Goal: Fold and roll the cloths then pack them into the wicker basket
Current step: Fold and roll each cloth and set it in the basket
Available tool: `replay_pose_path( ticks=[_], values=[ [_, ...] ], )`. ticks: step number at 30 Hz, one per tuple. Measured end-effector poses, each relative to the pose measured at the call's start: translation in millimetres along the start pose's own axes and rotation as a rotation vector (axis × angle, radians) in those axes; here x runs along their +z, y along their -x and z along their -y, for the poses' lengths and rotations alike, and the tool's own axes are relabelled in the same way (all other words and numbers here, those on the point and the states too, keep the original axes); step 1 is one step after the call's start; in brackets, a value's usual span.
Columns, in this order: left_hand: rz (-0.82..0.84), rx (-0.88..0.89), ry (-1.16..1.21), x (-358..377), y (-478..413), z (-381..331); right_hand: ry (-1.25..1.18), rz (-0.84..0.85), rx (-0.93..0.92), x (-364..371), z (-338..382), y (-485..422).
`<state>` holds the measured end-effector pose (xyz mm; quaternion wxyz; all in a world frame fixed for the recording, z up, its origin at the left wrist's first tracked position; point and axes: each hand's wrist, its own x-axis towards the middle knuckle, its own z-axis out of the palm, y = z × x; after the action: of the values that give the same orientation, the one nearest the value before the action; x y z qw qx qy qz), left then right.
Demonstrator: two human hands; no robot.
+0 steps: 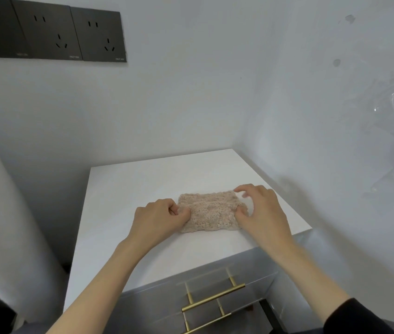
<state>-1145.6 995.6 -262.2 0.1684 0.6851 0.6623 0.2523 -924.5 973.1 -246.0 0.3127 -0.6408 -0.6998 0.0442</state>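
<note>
A small beige fluffy cloth (209,210), folded into a rectangle, lies on the white cabinet top (142,189) near its front right. My left hand (159,219) pinches the cloth's left edge with curled fingers. My right hand (261,208) covers the cloth's right end, thumb pressing on the cloth and fingers arched over its far corner. The wicker basket is out of view.
The white cabinet stands in a corner between two pale walls. Its front has drawers with brass bar handles (214,297). Dark wall sockets (51,32) sit high on the left wall. A pale curtain or padded edge (3,201) rises at the left.
</note>
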Motion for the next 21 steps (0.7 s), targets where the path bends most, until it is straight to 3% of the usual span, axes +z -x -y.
replay_pose_path(
  ticks=[3, 6, 12, 17, 21],
  values=[
    [0.007, -0.001, -0.015, 2, -2, -1, 0.119, -0.04, -0.346, 6, 17, 8],
    [0.014, -0.007, -0.025, 2, -3, -2, 0.266, 0.047, -0.476, 18, 32, 21],
    [-0.008, -0.01, -0.043, 2, -2, -4, 0.409, 0.153, -0.414, 23, 27, 26],
    [-0.072, -0.003, -0.043, 3, 2, -6, 0.356, 0.202, -0.356, 16, 2, 24],
    [-0.182, 0.202, 0.068, 1, 9, -8, 0.338, 0.18, -0.341, 10, -11, 22]
  ],
)
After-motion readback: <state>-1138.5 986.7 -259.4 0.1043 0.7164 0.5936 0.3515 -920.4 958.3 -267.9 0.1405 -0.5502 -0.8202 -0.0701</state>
